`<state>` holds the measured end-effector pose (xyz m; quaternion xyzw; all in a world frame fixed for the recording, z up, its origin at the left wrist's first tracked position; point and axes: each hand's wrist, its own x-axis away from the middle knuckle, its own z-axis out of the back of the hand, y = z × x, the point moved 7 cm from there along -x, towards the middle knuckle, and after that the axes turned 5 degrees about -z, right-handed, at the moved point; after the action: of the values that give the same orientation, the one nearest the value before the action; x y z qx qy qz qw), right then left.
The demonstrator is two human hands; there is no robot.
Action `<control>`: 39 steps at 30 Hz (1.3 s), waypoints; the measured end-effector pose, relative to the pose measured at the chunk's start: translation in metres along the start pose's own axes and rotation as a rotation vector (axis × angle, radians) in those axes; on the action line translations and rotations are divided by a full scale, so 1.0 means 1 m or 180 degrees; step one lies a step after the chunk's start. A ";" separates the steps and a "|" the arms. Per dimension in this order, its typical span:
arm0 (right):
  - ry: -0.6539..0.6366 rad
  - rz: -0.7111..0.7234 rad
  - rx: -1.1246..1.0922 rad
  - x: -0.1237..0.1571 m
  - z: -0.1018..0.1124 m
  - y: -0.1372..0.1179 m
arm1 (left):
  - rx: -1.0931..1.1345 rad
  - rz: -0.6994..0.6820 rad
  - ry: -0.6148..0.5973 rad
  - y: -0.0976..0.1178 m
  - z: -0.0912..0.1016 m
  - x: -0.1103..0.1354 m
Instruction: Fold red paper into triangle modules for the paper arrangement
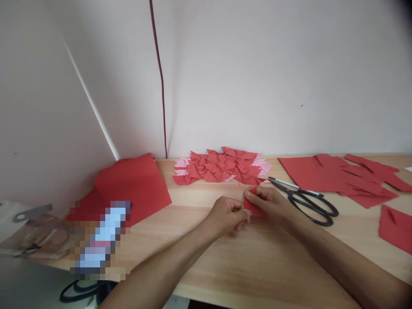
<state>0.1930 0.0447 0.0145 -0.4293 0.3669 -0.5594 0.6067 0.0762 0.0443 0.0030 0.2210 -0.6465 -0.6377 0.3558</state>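
Between my two hands, just above the wooden table (206, 266), is a small piece of red paper (255, 209). My right hand (268, 201) grips it, thumb on the near face and fingers behind. My left hand (230, 214) is closed at the paper's left edge, its thumb and fingers pinched together there. Behind the hands lies a pile of folded red and pink paper pieces (219, 166), spread in overlapping rows against the wall. Black-handled scissors (296, 197) rest right of my right hand, with a slim silver pen (299, 186) lying across them.
Large red sheets (135, 189) lie at the left, partly behind a pixelated phone-like object (104, 240). More red sheets and cut strips (315, 171) are at the right, and another red piece (397, 227) sits at the right edge. A clear bag (48, 236) stands far left.
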 end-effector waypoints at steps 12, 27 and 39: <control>0.0071 -0.0224 -0.0229 0.000 -0.001 0.001 | 0.0748 -0.0317 0.0403 -0.006 0.011 -0.007; -0.0175 -0.0339 -0.0853 -0.003 -0.012 0.008 | 0.0665 -0.0385 0.0416 -0.006 0.009 -0.005; 0.0149 -0.0204 -0.0378 0.001 0.004 -0.001 | 0.0732 -0.0271 0.0200 -0.004 0.010 -0.007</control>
<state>0.1963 0.0442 0.0168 -0.4629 0.3996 -0.5657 0.5532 0.0726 0.0562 -0.0018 0.3074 -0.6939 -0.5667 0.3207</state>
